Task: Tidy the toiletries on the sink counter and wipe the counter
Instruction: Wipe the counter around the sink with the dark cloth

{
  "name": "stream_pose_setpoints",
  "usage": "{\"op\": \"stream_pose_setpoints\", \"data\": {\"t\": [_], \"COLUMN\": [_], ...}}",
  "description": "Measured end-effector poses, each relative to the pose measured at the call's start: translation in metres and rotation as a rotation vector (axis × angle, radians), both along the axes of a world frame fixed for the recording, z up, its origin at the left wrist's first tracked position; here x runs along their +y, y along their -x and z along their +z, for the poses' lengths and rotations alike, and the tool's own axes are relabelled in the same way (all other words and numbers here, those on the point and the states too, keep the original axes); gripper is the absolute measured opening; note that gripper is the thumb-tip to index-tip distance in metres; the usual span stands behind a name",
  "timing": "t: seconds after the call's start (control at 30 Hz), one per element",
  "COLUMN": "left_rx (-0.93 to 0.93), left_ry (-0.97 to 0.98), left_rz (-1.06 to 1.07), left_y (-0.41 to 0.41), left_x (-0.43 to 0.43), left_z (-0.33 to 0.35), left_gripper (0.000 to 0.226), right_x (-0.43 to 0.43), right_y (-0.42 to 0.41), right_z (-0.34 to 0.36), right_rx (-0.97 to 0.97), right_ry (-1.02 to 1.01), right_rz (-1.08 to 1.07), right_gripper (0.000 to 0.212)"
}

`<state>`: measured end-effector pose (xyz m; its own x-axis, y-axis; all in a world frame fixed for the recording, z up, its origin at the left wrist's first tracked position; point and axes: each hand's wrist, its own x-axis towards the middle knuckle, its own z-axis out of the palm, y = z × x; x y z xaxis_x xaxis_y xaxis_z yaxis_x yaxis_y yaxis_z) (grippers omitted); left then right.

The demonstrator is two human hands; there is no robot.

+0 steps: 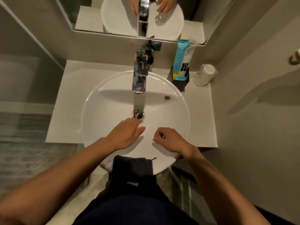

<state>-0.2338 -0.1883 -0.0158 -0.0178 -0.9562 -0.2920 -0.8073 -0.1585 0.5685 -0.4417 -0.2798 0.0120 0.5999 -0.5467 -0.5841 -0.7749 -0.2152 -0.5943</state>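
A round white basin sits on a white counter. Both my hands hover inside the basin near its front. My left hand is flat and open, its fingertips close to the metal drain. My right hand has its fingers curled in, and I see nothing held in it. At the back right of the counter a black holder carries a blue and white tube. A clear upturned glass stands to the right of the holder.
A chrome tap reaches over the basin from the back. A mirror hangs above the counter. Walls close in on both sides. A dark object sits behind the tap. My dark clothing presses against the basin's front.
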Motion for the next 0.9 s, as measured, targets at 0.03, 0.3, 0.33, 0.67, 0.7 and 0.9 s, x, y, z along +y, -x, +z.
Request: {"op": "stream_pose_setpoints", "data": {"t": [0.03,0.3,0.33,0.67,0.7,0.9], "left_rx": [-0.004,-0.192,-0.17,-0.143,-0.113,0.357], "left_ry": [-0.109,-0.474,-0.493,-0.534,-0.515,-0.371], "left_rz": [-0.019,-0.343,-0.333,-0.343,-0.333,-0.042], "left_y": [-0.007,-0.025,-0.024,-0.021,-0.022,-0.031], "left_x": [0.015,0.067,0.067,0.068,0.071,0.091], "left_z": [-0.003,-0.007,-0.007,0.003,0.004,0.024], "left_gripper": [0.052,0.065,0.064,0.055,0.051,0.028], "right_x": [0.008,0.046,0.048,0.066,0.068,0.071], "right_y": [-0.005,-0.033,-0.035,-0.03,-0.029,-0.019], "right_z": [-0.001,-0.008,-0.008,0.005,0.006,0.013], "right_rx": [0.044,0.333,0.354,0.248,0.223,0.112], "right_ry": [-0.025,-0.199,-0.219,-0.154,-0.157,-0.221], "right_rz": [0.073,0.326,0.331,0.299,0.27,0.043], "right_gripper": [0.02,0.054,0.051,0.024,0.022,0.025]}}
